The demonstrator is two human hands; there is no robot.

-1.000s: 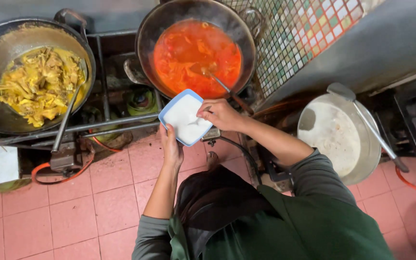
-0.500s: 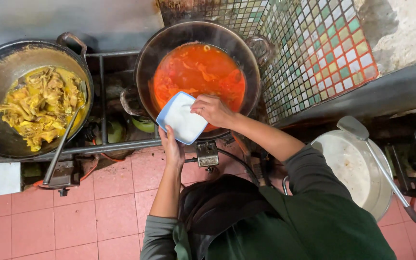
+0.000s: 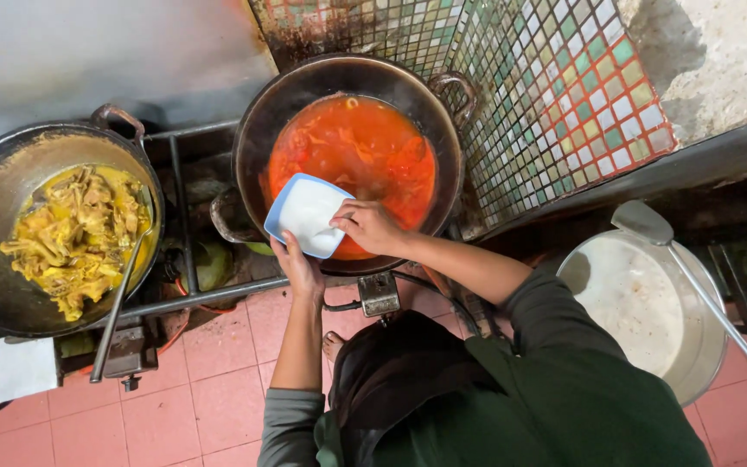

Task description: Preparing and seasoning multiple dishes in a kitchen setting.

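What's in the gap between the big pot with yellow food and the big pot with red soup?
In the head view, dark metal burner bars span the gap between the yellow-food pot and the red-soup pot, with something green underneath.

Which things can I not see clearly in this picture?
- Head view: the fingertips of the right hand are hidden in the white powder of the blue tub.
- The left hand is under the tub; its grip is partly hidden.
- The burner below the red wok is covered by it.
- The ladle on the grey pot is cut by the right edge.
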